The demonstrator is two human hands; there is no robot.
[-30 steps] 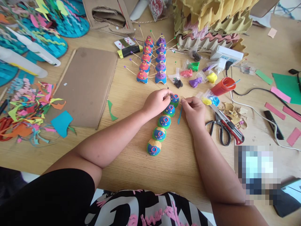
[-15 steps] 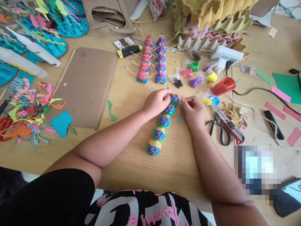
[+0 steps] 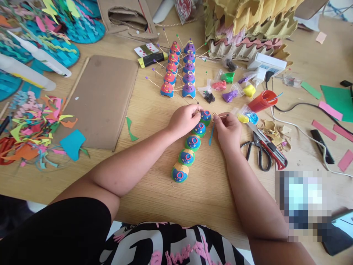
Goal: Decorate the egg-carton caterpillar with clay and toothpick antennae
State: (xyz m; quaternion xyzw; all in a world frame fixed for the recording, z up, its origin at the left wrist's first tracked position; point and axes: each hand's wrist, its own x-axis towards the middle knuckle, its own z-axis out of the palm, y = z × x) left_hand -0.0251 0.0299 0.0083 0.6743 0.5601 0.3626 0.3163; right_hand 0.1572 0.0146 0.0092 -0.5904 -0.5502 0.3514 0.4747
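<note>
A row of egg-carton humps [image 3: 192, 142], painted blue and green with red rings on top, runs away from me along the table. At its far end, my left hand [image 3: 184, 119] is closed in a pinch, fingertips against the last hump. A thin toothpick [image 3: 198, 106] with a dark ball tip stands up at those fingertips. Just right of that hump, my right hand [image 3: 229, 131] is pinched on toothpicks [image 3: 216, 115]; a dark tip shows on one of them. Below its fingers a thin blue strip [image 3: 211, 135] lies on the wood.
Beyond my hands stand a red row [image 3: 167, 88] and a purple row [image 3: 189, 88] of humps with ball-tipped sticks. Scissors [image 3: 264, 158], a cutter knife [image 3: 271, 149] and an orange cup [image 3: 261, 102] lie rightward. Cardboard [image 3: 102, 99] and paper scraps [image 3: 41, 129] cover the left.
Both hands keep almost the same pose and place. The whole view has shifted very slightly.
</note>
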